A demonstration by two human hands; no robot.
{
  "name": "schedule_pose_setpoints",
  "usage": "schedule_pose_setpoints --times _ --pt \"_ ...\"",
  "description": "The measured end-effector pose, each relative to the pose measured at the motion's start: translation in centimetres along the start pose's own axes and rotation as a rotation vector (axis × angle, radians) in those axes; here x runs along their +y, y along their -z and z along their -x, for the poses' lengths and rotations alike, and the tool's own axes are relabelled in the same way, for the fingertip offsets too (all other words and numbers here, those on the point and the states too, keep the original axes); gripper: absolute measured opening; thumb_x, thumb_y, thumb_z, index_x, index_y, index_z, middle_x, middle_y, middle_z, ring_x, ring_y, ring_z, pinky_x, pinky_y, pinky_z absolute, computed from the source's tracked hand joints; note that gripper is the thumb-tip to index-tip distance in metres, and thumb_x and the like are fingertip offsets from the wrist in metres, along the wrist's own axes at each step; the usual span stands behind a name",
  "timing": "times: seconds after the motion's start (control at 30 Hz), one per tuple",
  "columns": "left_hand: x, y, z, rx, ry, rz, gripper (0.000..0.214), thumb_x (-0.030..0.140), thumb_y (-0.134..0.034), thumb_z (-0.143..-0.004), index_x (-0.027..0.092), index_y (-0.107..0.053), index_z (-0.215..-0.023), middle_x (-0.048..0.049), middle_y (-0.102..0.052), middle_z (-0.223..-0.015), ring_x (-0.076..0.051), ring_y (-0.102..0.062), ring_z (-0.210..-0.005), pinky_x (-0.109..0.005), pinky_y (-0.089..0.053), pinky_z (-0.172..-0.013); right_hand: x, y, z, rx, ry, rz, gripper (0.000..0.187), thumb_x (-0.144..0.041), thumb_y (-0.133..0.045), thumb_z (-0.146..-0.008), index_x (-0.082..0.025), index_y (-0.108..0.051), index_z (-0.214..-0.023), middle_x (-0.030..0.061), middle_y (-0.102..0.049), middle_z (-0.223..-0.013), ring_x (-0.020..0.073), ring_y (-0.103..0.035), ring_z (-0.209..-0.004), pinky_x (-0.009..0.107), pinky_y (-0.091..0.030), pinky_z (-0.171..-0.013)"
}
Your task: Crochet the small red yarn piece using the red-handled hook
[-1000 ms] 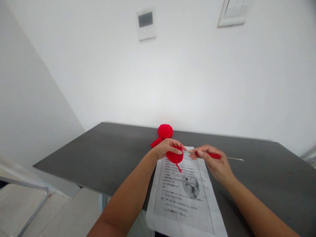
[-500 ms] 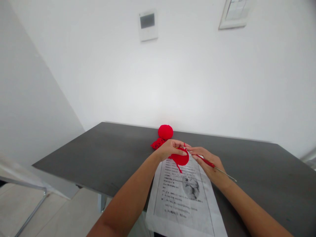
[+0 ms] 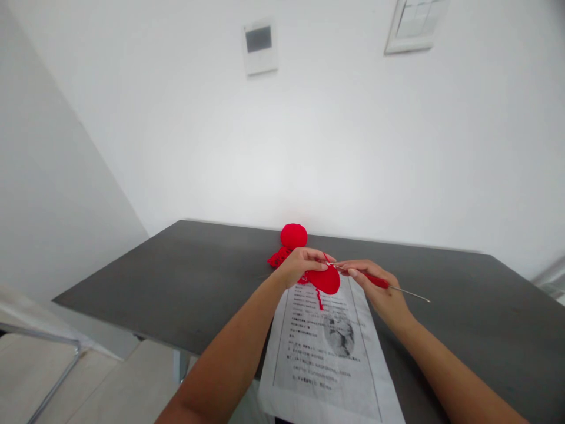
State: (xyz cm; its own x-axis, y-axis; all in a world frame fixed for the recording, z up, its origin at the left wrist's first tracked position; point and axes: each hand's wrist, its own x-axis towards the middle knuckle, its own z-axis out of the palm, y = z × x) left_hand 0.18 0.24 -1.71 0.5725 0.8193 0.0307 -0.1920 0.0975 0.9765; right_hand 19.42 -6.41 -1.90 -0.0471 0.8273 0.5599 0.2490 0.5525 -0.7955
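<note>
My left hand (image 3: 301, 264) pinches the top edge of a round red crocheted piece (image 3: 325, 281), held just above a printed sheet (image 3: 325, 347). A short red yarn tail hangs from the piece. My right hand (image 3: 378, 288) grips a crochet hook (image 3: 380, 283) by its red handle; the metal tip points left into the piece's edge and the other metal end sticks out to the right. A red yarn ball (image 3: 293, 235) sits behind my left hand, with a loose red tangle (image 3: 278, 258) beside it.
All of this is over a dark grey table (image 3: 185, 277) standing against a white wall. The printed sheet overhangs the table's near edge. A metal chair frame (image 3: 57, 371) stands at the lower left on the pale floor. Two white wall panels (image 3: 260, 44) hang above.
My right hand has swung the hook: its back end dropped low half a second ago and is now raised again. The red piece shifted slightly right with my left hand.
</note>
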Motion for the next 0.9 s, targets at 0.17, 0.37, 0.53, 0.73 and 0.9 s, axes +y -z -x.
schedule_pose_setpoints --times 0.17,0.37,0.53,0.73,0.9 --pt "0.4 0.1 0.1 -0.017 0.023 -0.032 0.031 0.026 -0.08 -0.053 0.012 -0.075 -0.08 -0.0062 -0.071 -0.077 -0.013 -0.059 -0.068 -0.024 -0.042 -0.068 0.4 0.2 0.0 -0.037 -0.15 -0.144 0.023 -0.045 -0.066 -0.082 -0.023 -0.072 -0.083 0.0054 -0.075 -0.09 0.0207 -0.07 -0.082 0.034 -0.057 -0.079" --pt "0.4 0.3 0.1 -0.008 0.028 -0.061 0.023 0.022 -0.08 -0.05 0.013 -0.073 -0.071 -0.0079 -0.073 -0.09 -0.014 -0.062 -0.075 -0.027 -0.044 -0.077 1.1 0.7 -0.2 -0.122 -0.193 -0.269 0.023 -0.044 -0.065 -0.083 -0.021 -0.07 -0.082 0.0065 -0.074 -0.093 0.0213 -0.069 -0.088 0.036 -0.056 -0.084" --pt "0.2 0.5 0.0 0.003 0.02 -0.141 0.023 0.02 -0.078 -0.051 0.013 -0.073 -0.072 -0.0073 -0.073 -0.087 -0.013 -0.062 -0.073 -0.026 -0.045 -0.073 0.2 1.0 -0.4 -0.202 -0.176 -0.208 0.026 -0.045 -0.062 -0.085 -0.02 -0.071 -0.083 0.0073 -0.074 -0.091 0.0218 -0.069 -0.087 0.035 -0.056 -0.081" --pt "0.4 0.3 0.1 0.002 -0.034 -0.167 0.022 0.021 -0.077 -0.054 0.013 -0.072 -0.073 -0.0084 -0.073 -0.09 -0.015 -0.062 -0.076 -0.027 -0.046 -0.076 -0.3 1.0 -0.3 -0.199 -0.094 -0.048 0.028 -0.044 -0.056 -0.089 -0.02 -0.072 -0.087 0.007 -0.073 -0.091 0.0213 -0.069 -0.087 0.033 -0.054 -0.081" --pt "0.5 0.1 0.1 0.021 -0.099 -0.23 0.018 0.019 -0.074 -0.057 0.012 -0.072 -0.074 -0.0073 -0.071 -0.085 -0.013 -0.06 -0.073 -0.026 -0.045 -0.073 0.0 0.8 -0.2 -0.181 -0.051 0.035 0.03 -0.043 -0.053 -0.09 -0.02 -0.071 -0.089 0.0074 -0.073 -0.092 0.0224 -0.069 -0.087 0.034 -0.054 -0.08"
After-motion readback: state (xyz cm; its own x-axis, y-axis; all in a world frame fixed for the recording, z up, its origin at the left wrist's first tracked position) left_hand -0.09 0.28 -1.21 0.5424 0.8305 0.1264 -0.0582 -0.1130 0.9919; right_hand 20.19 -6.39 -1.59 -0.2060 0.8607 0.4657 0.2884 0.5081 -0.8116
